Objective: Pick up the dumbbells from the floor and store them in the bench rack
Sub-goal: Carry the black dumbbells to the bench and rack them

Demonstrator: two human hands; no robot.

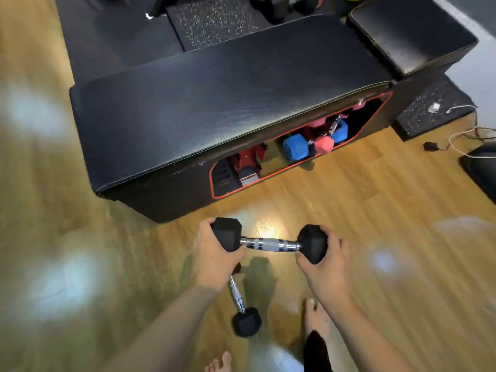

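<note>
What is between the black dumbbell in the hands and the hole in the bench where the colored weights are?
Only bare wooden floor. In the head view, nothing lies between the held black dumbbell and the bench opening.

a wooden plank floor [375, 200] in warm yellow-brown fills the near and left of the scene, with pale patches of light glare on it. dark speckled rubber mats [214, 25] lie at the far side, and another [429, 114] at the right. a black padded block [413, 30] sits far right. white and black cables [464, 132] trail over the floor at the right edge.
</note>
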